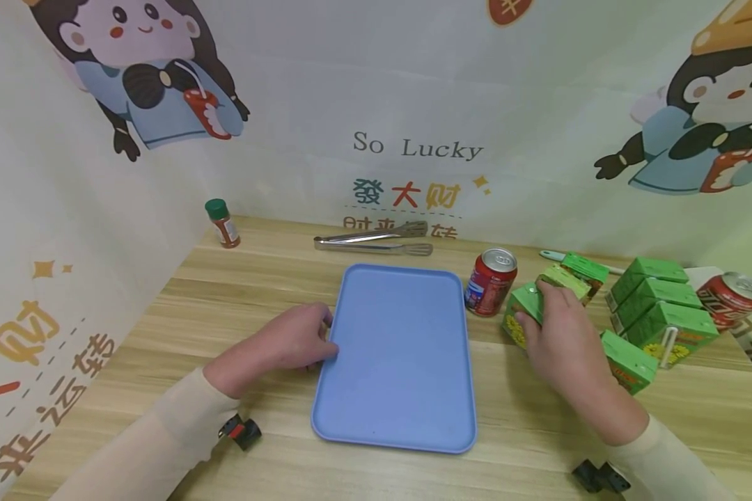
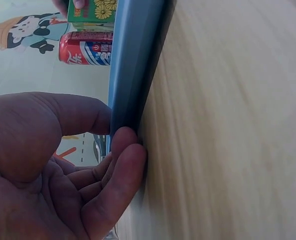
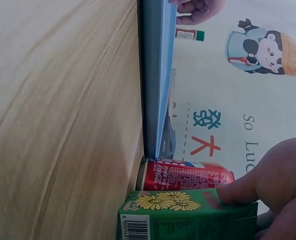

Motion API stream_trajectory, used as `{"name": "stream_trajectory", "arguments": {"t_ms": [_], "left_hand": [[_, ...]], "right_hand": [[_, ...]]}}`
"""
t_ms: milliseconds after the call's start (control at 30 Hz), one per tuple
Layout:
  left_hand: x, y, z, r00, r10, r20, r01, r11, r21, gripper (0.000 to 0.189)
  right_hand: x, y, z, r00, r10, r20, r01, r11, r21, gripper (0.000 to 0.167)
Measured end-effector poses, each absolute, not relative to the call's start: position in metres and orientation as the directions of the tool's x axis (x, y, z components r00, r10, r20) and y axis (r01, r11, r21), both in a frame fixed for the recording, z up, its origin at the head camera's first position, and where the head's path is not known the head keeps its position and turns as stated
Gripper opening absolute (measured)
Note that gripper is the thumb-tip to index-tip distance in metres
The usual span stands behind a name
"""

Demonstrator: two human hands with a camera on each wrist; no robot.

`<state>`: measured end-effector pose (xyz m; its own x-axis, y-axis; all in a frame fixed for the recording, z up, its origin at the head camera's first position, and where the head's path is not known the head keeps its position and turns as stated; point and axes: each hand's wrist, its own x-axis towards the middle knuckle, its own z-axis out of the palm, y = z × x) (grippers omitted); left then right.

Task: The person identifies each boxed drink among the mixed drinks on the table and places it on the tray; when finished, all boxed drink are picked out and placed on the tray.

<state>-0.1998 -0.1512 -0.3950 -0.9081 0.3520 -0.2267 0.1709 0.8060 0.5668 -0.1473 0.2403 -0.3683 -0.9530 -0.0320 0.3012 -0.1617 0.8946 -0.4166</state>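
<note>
My left hand pinches the left rim of a blue rectangular tray. In the left wrist view the thumb lies on the rim's upper side and the fingertips reach under it. To the tray's right, my right hand grips a green juice carton from above. The right wrist view shows the thumb against this carton, which has yellow flowers and a barcode. A red cola can stands just behind it, beside the tray. The right hand's other fingers are mostly hidden.
More green cartons and another red can stand at the right. One carton lies near my right wrist. Metal tongs lie behind the tray. A green-capped spice bottle stands at the back left.
</note>
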Motion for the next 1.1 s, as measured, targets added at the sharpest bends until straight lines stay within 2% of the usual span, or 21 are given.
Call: {"name": "stream_trajectory", "arguments": {"t_ms": [167,467,767,1100], "left_hand": [[-0.199,-0.152,-0.394,-0.909,0.349,-0.228,0.165,0.805,0.57,0.036],[-0.199,-0.153,-0.393,-0.91,0.341,-0.236,0.147,0.797,0.586,0.03],[-0.2,-0.153,-0.395,-0.906,0.346,-0.244,0.139,0.787,0.601,0.033],[-0.202,-0.155,-0.397,-0.899,0.36,-0.249,0.136,0.771,0.623,0.033]], "right_hand": [[-0.15,0.24,-0.368,-0.963,-0.003,0.269,-0.136,0.868,-0.478,0.064],[-0.158,0.241,-0.371,-0.984,0.099,0.146,-0.015,0.779,-0.627,0.072],[-0.157,0.242,-0.383,-0.973,0.189,0.132,0.027,0.659,-0.751,0.075],[-0.159,0.241,-0.392,-0.962,0.268,0.045,0.107,0.528,-0.842,0.08]]}}
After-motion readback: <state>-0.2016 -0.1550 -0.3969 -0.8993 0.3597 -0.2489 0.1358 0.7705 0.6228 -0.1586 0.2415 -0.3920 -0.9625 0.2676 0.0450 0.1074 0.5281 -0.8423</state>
